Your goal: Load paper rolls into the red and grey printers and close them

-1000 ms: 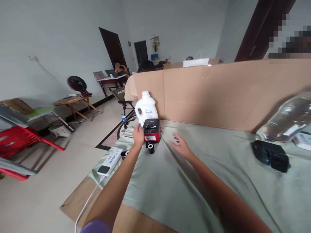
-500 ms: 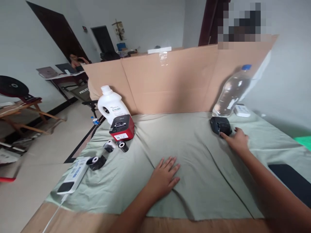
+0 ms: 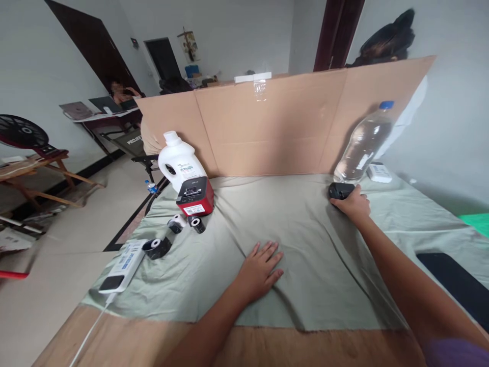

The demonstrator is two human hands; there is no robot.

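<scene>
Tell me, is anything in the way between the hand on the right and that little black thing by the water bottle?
No, nothing is between them. The right hand already rests on the little black device, just in front of the water bottle.

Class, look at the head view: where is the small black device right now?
The small black device lies far right on the green cloth, under the right hand, just before the clear water bottle by the cardboard wall.
</scene>
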